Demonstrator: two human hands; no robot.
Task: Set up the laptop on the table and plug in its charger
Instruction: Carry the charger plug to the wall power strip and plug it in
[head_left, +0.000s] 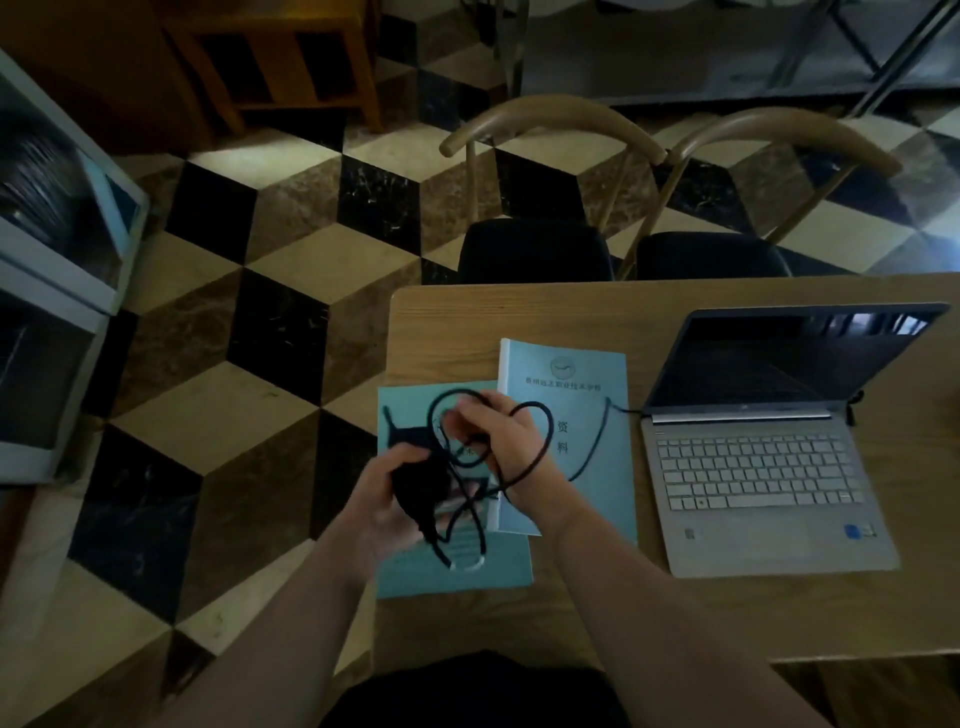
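1. The left hand (387, 499) is curled around the black charger brick (418, 475), holding it above the near-left corner of the worktop (727, 613).
2. The right hand (498, 431) sits just beside and beyond the left, fingers bent and pinching the charger cable (540, 457), whose loops drape over its back and wrist.
3. From the right wrist one strand of cable runs right across the booklets to the left edge of the laptop (753, 483), near its hinge; whether it is plugged in there cannot be told.
4. The laptop stands open on the worktop, well to the right of both hands, screen dark.
5. Two pale blue booklets (566, 395) lie overlapping directly under the hands and the tangled cable.
6. Two chairs (535, 249) stand at the far edge of the worktop on a checkered floor (260, 312).
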